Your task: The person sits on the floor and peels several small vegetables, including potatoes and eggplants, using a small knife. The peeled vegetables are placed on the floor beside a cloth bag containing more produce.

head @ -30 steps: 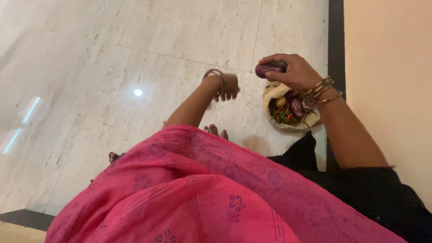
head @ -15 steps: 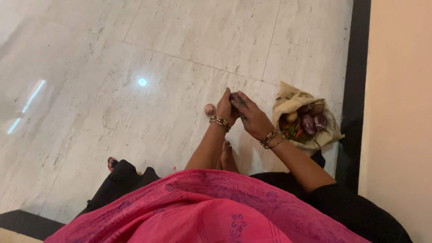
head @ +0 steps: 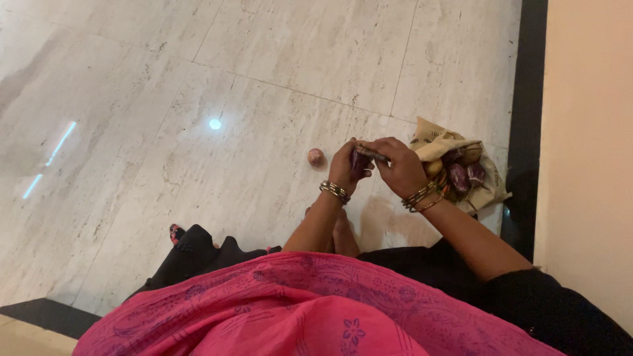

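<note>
Both my hands meet over the marble floor and hold one small purple eggplant (head: 360,160). My left hand (head: 346,168) grips its body from below, bangles on the wrist. My right hand (head: 397,166) pinches the top end of the eggplant, near its stem. Just right of my hands, a beige cloth bag (head: 432,137) lies open on the floor, filled with more purple eggplants (head: 467,174), a potato and red and green chillies. A small pinkish onion (head: 316,156) sits alone on the floor, left of my left hand.
A pale marble floor (head: 198,99) spreads to the left and far side. A dark border strip (head: 527,99) and a cream wall (head: 587,132) close off the right. My pink garment (head: 297,310) and dark trousers fill the near edge; my foot shows below my hands.
My right hand brought the eggplant from above the bag toward the middle, and my left hand came up to take hold of it too. The view shifted slightly.
</note>
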